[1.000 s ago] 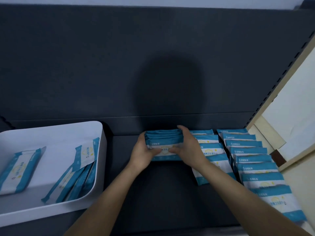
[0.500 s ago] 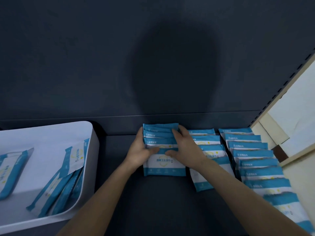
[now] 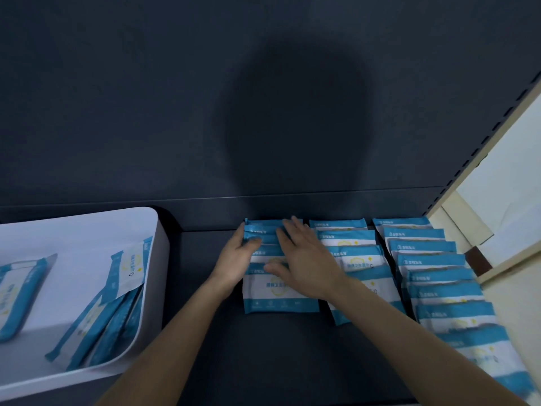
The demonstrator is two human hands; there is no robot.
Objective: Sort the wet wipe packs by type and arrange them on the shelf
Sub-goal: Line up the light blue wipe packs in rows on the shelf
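Three rows of blue-and-white wet wipe packs lie on the dark shelf (image 3: 263,356), each row overlapped like tiles from the back edge toward the person. Both hands are on the left row (image 3: 279,294).

The left hand (image 3: 235,260) lies along that row's left edge, its fingers fairly straight against the sides of the rear packs and its thumb resting on top of them. It pinches nothing. The right hand (image 3: 306,259) lies flat on top of the same row, fingers spread and reaching toward the rearmost pack, the thumb stretched out across the front pack's upper edge.

Just beside it, the middle row (image 3: 347,238) runs parallel, partly hidden by the right forearm. The right row (image 3: 430,276) is longer and comes forward almost to the frame's lower right corner.

To the left on the shelf, apart from the rows, stands a white bin (image 3: 159,273). Several loose packs (image 3: 117,303) lean on edge against its right wall, and a single pack (image 3: 17,294) lies flat near its left side. The round shadow (image 3: 295,127) of a head falls on the dark back panel (image 3: 117,112).
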